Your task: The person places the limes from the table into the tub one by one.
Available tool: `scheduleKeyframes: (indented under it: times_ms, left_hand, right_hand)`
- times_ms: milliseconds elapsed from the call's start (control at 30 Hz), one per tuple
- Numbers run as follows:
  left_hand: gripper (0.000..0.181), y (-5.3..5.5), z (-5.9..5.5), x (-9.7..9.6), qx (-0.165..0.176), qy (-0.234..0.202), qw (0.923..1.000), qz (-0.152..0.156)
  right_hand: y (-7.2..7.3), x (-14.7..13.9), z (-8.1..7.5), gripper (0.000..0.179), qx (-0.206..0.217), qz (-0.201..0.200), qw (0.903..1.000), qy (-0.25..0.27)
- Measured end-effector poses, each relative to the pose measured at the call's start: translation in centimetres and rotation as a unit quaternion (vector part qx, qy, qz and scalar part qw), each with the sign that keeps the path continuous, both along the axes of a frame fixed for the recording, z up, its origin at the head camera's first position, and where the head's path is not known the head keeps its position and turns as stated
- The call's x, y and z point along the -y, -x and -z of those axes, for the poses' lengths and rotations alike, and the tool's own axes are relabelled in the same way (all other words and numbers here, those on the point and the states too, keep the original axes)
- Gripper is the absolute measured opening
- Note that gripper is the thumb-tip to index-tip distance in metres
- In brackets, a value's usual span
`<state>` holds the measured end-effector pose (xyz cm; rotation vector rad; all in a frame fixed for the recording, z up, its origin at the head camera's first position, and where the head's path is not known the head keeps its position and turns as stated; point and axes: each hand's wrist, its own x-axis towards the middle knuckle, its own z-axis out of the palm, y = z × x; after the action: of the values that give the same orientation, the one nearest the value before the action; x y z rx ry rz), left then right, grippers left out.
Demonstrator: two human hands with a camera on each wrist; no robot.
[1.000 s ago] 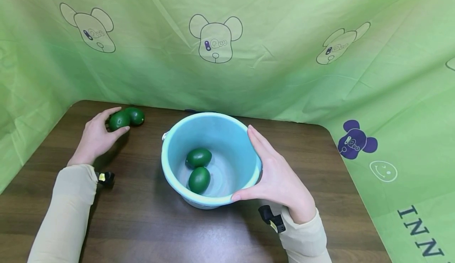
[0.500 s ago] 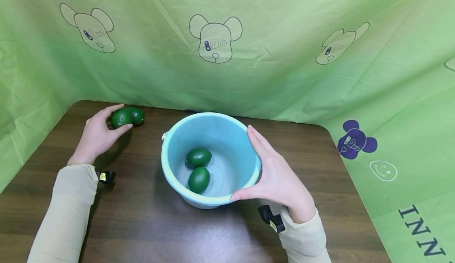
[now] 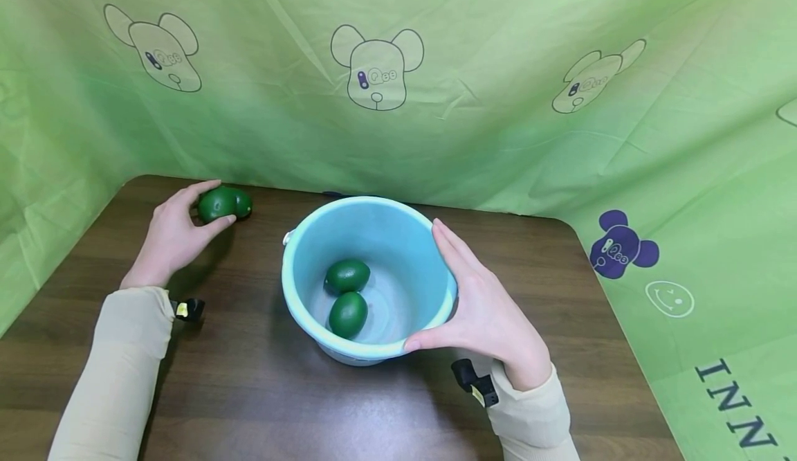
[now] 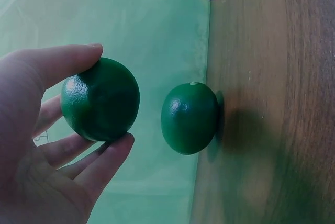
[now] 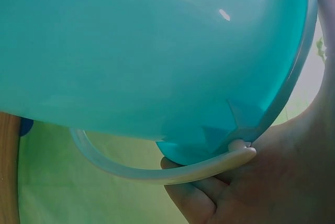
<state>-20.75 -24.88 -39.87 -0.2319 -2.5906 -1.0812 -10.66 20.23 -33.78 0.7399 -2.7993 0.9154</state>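
Note:
My left hand (image 3: 171, 236) pinches a dark green lime (image 3: 217, 203) between thumb and fingers at the back left. In the left wrist view the held lime (image 4: 102, 100) is up off the table, apart from a second lime (image 4: 189, 118) that rests on the wood. A light blue bucket (image 3: 380, 229) stands upright at the middle. Two limes (image 3: 347, 276) lie on its bottom. My right hand (image 3: 488, 309) grips the bucket's right side, thumb on the near rim. Seen from the right wrist, its pale handle (image 5: 157, 176) hangs beside the fingers, which the bucket partly hides.
The brown wooden table (image 3: 249, 392) ends at the back against a green printed curtain (image 3: 467, 142). The curtain also stands along the left and right sides. A small black camera (image 3: 189, 309) sits at the left wrist.
The left hand has moved slightly to the right and back with its lime, which now overlaps more of the lime behind it. My right hand and the bucket have stayed in place.

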Motion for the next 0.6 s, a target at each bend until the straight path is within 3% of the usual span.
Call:
scheduleKeyframes:
  times_ms: [600]
  left_hand:
    - [0.061,-0.45,-0.77,-0.83,-0.024,-0.001,0.9997,0.004]
  right_hand:
    - [0.06,-0.02,-0.05,0.145,0.003,-0.001,1.0000,0.004]
